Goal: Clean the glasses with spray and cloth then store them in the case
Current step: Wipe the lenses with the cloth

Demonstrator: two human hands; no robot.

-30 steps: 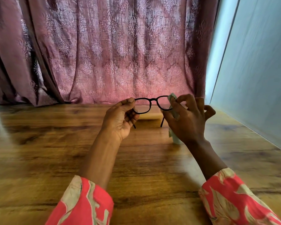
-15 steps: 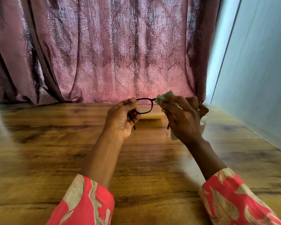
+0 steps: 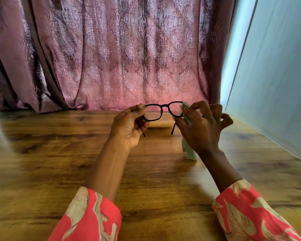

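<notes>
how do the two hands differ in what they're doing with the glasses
The left hand pinches one end of the glasses bare, thumb on top; the right hand works the other lens through a pale green cloth. The left holds only frame; the right's cloth hangs below it. Both are raised above the wooden table.

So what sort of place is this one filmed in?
Most likely a room in a home, at a table by a window. A patterned mauve curtain with daylight glowing through hangs behind a wood-grain table, and a plain pale wall runs along the right.
</notes>
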